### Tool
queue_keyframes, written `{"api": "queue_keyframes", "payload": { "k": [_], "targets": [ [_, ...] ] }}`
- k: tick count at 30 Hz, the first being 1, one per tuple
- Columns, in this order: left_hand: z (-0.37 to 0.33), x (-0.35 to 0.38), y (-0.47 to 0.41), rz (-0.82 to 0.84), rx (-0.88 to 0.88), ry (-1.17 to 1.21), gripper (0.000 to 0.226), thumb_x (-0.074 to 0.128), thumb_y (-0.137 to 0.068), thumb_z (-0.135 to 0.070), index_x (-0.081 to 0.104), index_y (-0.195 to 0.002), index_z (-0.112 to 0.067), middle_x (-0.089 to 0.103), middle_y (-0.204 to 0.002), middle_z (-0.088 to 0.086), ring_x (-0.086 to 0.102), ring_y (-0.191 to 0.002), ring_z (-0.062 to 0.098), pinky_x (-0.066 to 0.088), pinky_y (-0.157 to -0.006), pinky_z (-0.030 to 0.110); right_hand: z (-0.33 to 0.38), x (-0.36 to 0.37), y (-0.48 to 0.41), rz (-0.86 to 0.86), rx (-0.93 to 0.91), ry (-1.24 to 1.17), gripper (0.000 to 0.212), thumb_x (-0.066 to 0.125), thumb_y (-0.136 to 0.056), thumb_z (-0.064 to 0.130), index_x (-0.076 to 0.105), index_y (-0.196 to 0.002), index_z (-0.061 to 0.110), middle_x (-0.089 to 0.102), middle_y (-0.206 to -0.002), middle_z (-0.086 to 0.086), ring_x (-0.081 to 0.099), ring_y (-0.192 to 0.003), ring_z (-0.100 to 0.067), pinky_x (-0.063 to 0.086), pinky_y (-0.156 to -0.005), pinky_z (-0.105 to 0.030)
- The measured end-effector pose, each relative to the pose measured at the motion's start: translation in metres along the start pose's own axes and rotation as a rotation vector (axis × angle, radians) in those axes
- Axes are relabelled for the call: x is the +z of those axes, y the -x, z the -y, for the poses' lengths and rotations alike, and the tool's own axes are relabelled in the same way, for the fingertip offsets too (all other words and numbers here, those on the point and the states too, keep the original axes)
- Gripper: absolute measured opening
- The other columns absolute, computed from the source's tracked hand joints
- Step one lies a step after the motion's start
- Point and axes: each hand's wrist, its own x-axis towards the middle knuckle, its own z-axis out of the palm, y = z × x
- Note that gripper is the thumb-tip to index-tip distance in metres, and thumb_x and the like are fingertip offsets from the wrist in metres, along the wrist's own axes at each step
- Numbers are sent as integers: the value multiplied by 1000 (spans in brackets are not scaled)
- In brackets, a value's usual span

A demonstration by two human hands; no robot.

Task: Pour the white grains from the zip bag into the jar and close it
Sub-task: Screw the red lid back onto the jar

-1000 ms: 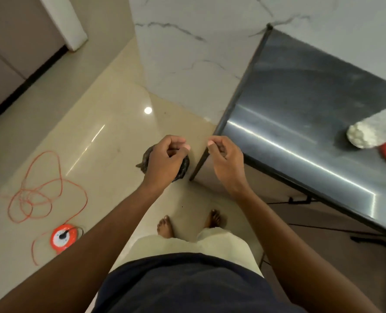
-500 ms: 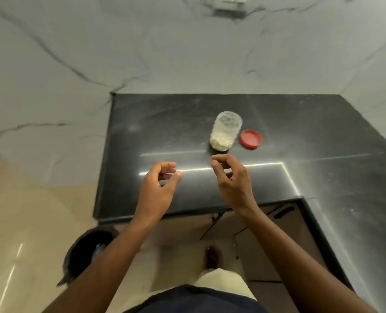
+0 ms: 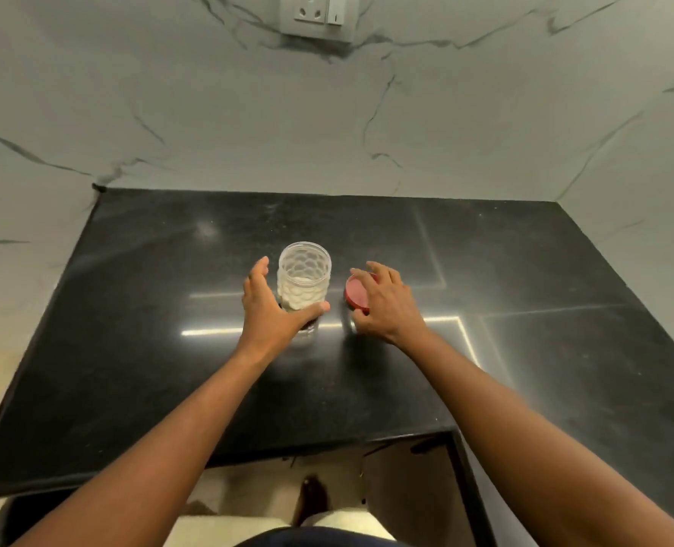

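A clear dimpled plastic jar [image 3: 305,276] stands upright and uncapped on the black counter [image 3: 130,349], with white grains filling its lower part. My left hand [image 3: 272,309] cups its left side: the thumb reaches the front of the base, while the spread fingers stay a little off the wall. Just right of the jar lies the red lid [image 3: 355,293]. My right hand [image 3: 386,305] covers it, fingers curled over the far edge and thumb at the near edge. No zip bag is in view.
The counter runs back to a marble wall [image 3: 327,132] with a socket plate [image 3: 319,13] high up. It turns a corner to the right. Below its front edge I see the floor, my foot and a dark bin [image 3: 7,519] at lower left.
My view swung from the floor up to the counter. Both hands reached forward from near my body, the left to the jar and the right onto the red lid.
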Motion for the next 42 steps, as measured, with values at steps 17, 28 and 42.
{"api": "queue_keyframes", "payload": {
  "k": [17,28,42],
  "targets": [
    [0,13,-21,-69,59,15,91,100,-59,-46,51,-134,-31,68,-128,-7,67,-116,15,60,-96,48,17,-44,-34,-323,112,-917,51,79,-65,62,60,-100,31,52,-116,5,58,-99,-9,47,-71,-20],
    [3,10,-21,-67,55,-34,84,96,-60,-50,47,-128,-45,66,-120,-16,68,-103,7,62,-86,45,61,-55,-41,13,-388,-259,53,81,-79,47,56,-121,27,57,-140,1,51,-123,-17,49,-95,-33],
    [3,12,-19,-67,69,-71,87,90,-55,-69,42,-125,-51,59,-120,-23,63,-109,9,56,-86,35,105,-82,-65,12,-258,509,86,32,-80,95,53,-71,12,48,-61,0,56,-61,-19,39,-54,-30]
  ]
}}
